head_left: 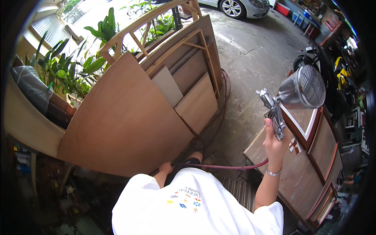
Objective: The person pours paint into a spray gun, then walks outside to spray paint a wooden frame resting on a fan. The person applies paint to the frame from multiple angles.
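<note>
My right hand (274,141) is raised at the right, gripping a metal spray gun (274,113) with a large silver cup (301,87) attached. A dark red hose (235,167) runs from below that hand across my body to my left hand (165,167), which is closed around it low at the center, beside the bottom edge of a large plywood panel (121,117). That panel leans with several smaller boards (196,103) and wooden frames (201,41) in a stack on the left.
At right, a worktable (266,164) bears framed panels (319,152). Behind are a motorcycle (313,58), a silver car (246,8) and coolers (284,9). Cracked concrete floor (243,51) stretches between stack and car. Plants (90,66) and bubble wrap (31,84) lie beyond the stack.
</note>
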### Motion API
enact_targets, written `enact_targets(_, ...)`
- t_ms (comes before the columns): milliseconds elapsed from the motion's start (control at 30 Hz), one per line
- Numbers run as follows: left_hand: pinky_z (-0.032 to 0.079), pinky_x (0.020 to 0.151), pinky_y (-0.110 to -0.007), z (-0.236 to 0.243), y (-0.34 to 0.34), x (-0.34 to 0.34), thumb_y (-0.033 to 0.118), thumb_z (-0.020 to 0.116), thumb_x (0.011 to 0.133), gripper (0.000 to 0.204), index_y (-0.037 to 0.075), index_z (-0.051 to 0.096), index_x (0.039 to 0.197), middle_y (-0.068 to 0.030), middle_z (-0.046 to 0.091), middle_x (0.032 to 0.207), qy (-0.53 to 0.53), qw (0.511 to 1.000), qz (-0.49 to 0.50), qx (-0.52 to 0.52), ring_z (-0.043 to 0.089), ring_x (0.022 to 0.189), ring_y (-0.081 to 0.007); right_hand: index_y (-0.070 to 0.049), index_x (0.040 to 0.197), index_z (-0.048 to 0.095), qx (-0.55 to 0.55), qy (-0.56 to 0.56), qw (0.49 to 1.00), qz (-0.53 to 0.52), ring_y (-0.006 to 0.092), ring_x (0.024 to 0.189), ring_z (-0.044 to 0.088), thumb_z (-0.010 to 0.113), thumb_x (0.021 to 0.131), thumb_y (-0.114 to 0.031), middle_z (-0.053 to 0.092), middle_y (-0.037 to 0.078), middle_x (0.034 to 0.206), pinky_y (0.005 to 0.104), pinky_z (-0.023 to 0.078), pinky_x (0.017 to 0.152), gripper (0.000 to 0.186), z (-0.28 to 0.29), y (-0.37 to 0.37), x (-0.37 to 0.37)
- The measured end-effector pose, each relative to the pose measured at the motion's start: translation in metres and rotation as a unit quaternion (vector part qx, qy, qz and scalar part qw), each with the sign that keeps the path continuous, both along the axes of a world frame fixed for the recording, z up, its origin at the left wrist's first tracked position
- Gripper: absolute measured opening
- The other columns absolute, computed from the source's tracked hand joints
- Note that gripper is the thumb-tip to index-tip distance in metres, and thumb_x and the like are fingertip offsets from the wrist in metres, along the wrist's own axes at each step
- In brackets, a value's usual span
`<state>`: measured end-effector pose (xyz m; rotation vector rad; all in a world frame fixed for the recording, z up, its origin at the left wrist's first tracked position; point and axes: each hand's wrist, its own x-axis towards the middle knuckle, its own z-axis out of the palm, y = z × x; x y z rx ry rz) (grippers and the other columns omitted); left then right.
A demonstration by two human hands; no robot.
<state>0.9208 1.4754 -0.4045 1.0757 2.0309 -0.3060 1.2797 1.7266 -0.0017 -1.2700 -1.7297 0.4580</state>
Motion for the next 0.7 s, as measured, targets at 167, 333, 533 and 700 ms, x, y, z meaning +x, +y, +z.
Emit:
enact_targets(167,0.049,0.093,-0.047,0.01,0.091,0.026,0.026,0.064,0.081,0.043,0.002,0.065,0.117,-0.0241,0.066,0.115,-0.105,0.989,-0.106,0.02,0.063,0.107,-0.0403,0.001,0.083,0.06,-0.015,0.058,0.998,0.007,0.019,0.051,0.051,0.067,0.093,-0.018,0.058,0.009,0.064,0.0337,0.039,0.051,0.023,-0.009,0.079,0.002)
enact_targets(333,0.043,0.105,-0.04,0.155,0.267,0.117,0.025,0.059,0.097,0.048,0.001,0.046,0.137,-0.0202,0.054,0.135,-0.412,0.841,-0.079,0.341,0.055,0.123,-0.0318,0.001,0.086,0.06,0.052,0.066,0.994,0.069,0.0238,0.053,0.057,0.067,0.093,-0.019,0.06,0.011,0.064,0.0363,0.042,0.052,0.023,-0.016,0.152,-0.039)
enact_targets(533,0.037,0.106,-0.033,0.265,0.409,0.179,0.004,0.044,0.102,0.048,0.005,0.025,0.146,-0.0095,0.045,0.132,-0.59,0.609,0.042,0.528,0.046,0.125,-0.017,0.001,0.102,0.062,0.017,0.082,0.985,0.151,0.0351,0.065,0.063,0.066,0.093,-0.024,0.063,0.018,0.076,0.042,0.048,0.059,0.027,-0.049,0.244,-0.104)
enact_targets(700,0.041,0.1,-0.028,0.244,0.494,0.157,-0.001,0.04,0.101,0.046,0.006,0.027,0.144,-0.0064,0.045,0.131,-0.454,0.605,0.146,0.638,0.048,0.12,-0.0153,0.001,0.109,0.061,0.02,0.061,0.977,0.202,0.0413,0.079,0.064,0.066,0.093,-0.027,0.066,0.021,0.088,0.0448,0.051,0.067,0.032,-0.055,0.312,-0.16)
